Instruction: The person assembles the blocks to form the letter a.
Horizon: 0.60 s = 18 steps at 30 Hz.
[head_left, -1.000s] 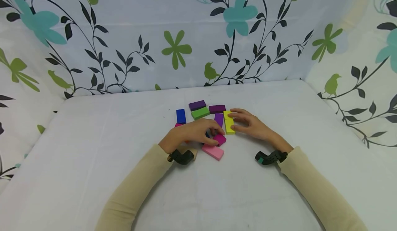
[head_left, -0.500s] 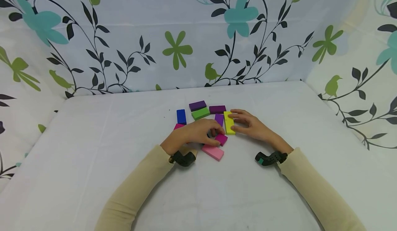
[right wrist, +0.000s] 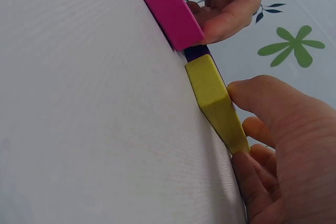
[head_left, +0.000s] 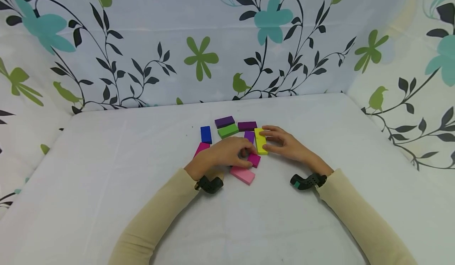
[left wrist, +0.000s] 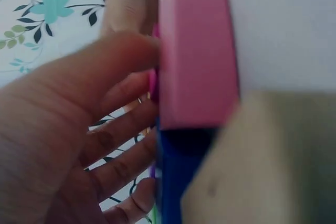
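My left hand (head_left: 225, 152) pinches a magenta block (head_left: 254, 160) between thumb and fingers; the right wrist view shows fingertips at opposite corners of it. My right hand (head_left: 288, 144) holds a yellow block (head_left: 261, 142), thumb near its closer end and fingers at the far end. Between the yellow block and my left hand lies a purple block (head_left: 249, 136). Just below the magenta block is a light pink block (head_left: 243, 175), seen large in the left wrist view. Under my left hand and wrist, a beige block (left wrist: 247, 177) and a dark blue block (left wrist: 176, 177) are partly hidden.
Behind my hands lie a green block (head_left: 228, 130), a dark purple block (head_left: 224, 122) and a plum block (head_left: 247, 126). A blue block (head_left: 205, 134) and a pinkish-red block (head_left: 202, 148) sit at the left. A patterned cloth (head_left: 142, 40) stands behind the white table (head_left: 106, 178).
My left hand has shifted slightly right with the magenta block, closer to the yellow block. More of the pinkish-red block at the left now shows. My right hand stays at the yellow block.
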Each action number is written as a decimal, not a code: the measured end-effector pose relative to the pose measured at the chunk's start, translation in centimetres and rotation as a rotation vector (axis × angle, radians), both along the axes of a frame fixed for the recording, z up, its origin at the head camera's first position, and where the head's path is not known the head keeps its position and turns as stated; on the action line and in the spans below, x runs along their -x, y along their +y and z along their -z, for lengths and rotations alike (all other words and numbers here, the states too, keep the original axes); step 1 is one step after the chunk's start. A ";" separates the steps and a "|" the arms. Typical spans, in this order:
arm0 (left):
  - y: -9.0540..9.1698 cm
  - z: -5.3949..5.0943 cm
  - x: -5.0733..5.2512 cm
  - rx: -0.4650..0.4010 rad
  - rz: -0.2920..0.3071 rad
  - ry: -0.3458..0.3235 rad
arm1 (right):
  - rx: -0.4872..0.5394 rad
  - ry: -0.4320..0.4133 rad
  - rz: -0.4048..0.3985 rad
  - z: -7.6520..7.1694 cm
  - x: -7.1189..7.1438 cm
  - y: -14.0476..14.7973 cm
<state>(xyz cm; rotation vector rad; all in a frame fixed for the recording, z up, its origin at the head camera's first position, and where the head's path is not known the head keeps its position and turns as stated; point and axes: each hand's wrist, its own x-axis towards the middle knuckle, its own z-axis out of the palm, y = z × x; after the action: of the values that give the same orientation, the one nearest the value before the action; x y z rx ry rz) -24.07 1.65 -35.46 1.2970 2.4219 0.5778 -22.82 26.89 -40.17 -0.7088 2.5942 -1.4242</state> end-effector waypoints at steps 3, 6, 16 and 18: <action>0.1 0.1 -0.1 0.006 -0.013 0.014 | 0.003 -0.005 0.001 0.0 -0.1 -0.1; 0.2 0.0 -0.2 0.009 -0.026 0.023 | 0.006 0.000 -0.002 -0.1 -0.1 -0.1; 0.7 0.2 -0.8 -0.004 -0.071 0.082 | -0.003 0.005 -0.003 -0.1 -0.1 -0.2; 0.9 0.3 -0.9 -0.004 -0.075 0.096 | -0.005 0.009 0.001 -0.1 -0.1 -0.2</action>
<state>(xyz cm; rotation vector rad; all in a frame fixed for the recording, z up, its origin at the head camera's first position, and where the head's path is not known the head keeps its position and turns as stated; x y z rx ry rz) -23.19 2.51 -35.73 1.2671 2.5583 0.5516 -22.74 26.69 -40.05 -0.7152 2.6043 -1.4172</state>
